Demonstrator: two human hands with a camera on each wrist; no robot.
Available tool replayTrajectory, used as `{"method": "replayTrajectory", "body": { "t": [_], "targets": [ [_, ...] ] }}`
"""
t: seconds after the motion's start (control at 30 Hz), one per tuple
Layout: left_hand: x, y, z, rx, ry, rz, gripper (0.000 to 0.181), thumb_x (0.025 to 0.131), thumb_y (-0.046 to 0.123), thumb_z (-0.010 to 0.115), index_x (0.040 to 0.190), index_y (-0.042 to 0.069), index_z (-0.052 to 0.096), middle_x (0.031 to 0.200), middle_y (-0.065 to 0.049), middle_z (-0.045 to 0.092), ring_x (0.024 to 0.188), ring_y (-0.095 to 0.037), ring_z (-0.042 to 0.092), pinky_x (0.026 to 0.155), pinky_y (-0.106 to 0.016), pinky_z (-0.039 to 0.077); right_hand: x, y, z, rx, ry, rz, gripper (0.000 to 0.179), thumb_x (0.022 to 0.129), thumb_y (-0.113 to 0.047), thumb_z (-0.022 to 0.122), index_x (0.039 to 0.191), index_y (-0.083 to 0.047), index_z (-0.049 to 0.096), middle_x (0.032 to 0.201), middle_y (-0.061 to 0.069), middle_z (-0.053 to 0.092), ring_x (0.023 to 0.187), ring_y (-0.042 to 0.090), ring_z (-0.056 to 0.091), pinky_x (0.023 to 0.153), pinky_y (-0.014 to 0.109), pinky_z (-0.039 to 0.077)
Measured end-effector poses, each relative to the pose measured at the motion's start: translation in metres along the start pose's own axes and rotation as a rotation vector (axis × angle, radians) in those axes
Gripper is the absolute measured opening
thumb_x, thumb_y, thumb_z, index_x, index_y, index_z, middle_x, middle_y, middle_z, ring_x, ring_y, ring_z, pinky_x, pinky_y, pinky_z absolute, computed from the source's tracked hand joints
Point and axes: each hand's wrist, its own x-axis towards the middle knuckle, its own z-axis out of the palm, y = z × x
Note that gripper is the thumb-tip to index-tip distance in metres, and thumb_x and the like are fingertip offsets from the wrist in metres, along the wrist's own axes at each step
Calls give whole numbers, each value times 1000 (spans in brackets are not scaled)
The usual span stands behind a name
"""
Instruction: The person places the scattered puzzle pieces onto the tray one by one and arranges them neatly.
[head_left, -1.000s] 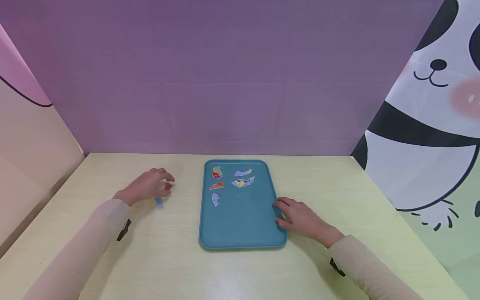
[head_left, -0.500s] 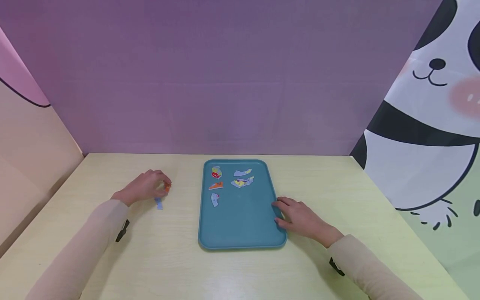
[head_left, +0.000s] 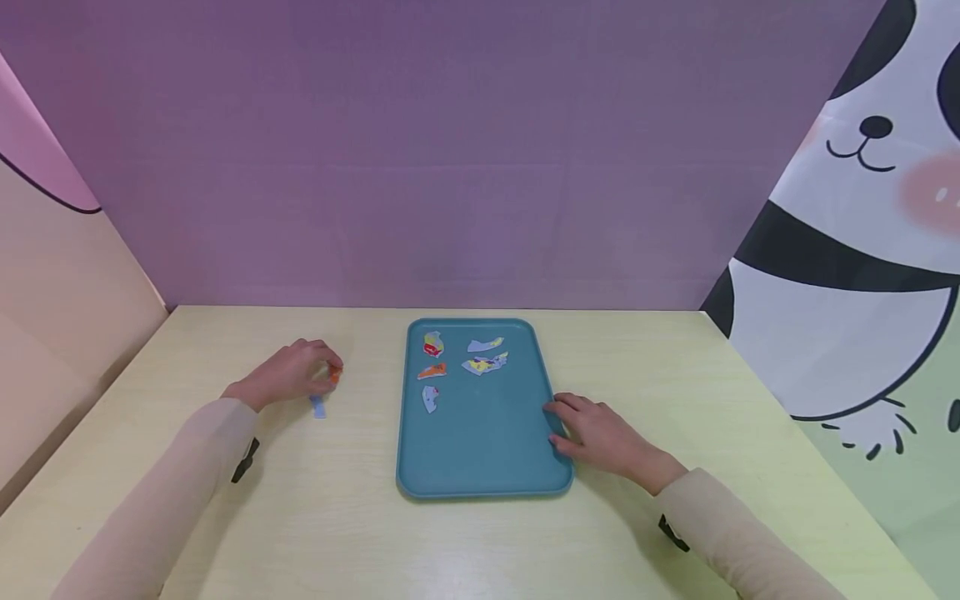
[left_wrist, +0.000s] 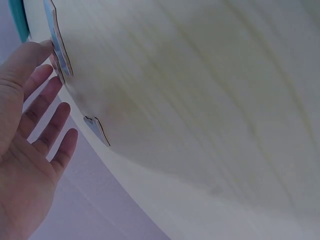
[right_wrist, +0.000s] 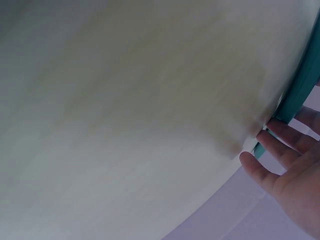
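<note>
In the head view my left hand (head_left: 288, 373) bends over the table left of the tray. Its thumb and index finger pinch an orange puzzle piece (head_left: 335, 377), its other fingers extended in the left wrist view. A light blue puzzle piece (head_left: 318, 407) lies just below the palm. Another flat piece (left_wrist: 97, 131) on the table shows only in the left wrist view, hidden from above by the hand. My right hand (head_left: 600, 433) rests on the right rim of the teal tray (head_left: 487, 450), thumb and fingertips over the edge, fingers fairly straight.
Several printed puzzle pieces lie in the tray's upper part, among them an orange one (head_left: 432, 372) and a yellow-and-blue one (head_left: 485, 364). The pale wooden table (head_left: 480, 550) ends at a purple backdrop (head_left: 450, 167). A panda-printed panel (head_left: 855, 333) stands on the right.
My left thumb and fingers have closed together on the orange puzzle piece, and the hand has shifted slightly left. The right hand and the tray have stayed in place.
</note>
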Motion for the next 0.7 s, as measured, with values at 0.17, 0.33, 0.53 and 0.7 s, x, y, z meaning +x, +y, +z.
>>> {"method": "replayTrajectory", "body": {
  "t": [0.17,0.33,0.53,0.7],
  "targets": [
    [0,2,1,1,-9,-16,13,78,13,67,91,12,68,99,-5,63,96,-29,52,89,-49,38,0,1,1,-10,5,-12,43,85,-27,60,120,-3,54,124,18,53,113,32,52,82,49,46],
    [0,2,1,-9,-17,-22,13,78,13,67,91,12,68,100,-5,63,97,-30,51,89,-51,37,-1,0,0,-9,-2,-12,43,86,-27,60,120,-2,54,124,18,53,114,32,52,83,49,46],
    [0,0,2,-20,-19,-5,17,80,14,67,96,11,67,103,-4,64,99,-29,50,89,-47,39,-1,-1,-1,-7,1,-15,43,86,-27,60,120,-2,54,124,18,53,113,32,52,82,49,46],
    [1,-1,3,-14,-19,5,17,80,13,67,97,12,67,100,0,64,98,-28,50,89,-50,37,0,0,0,-5,1,-14,43,86,-27,60,120,-2,54,124,18,53,113,32,52,82,49,46]
  ]
}}
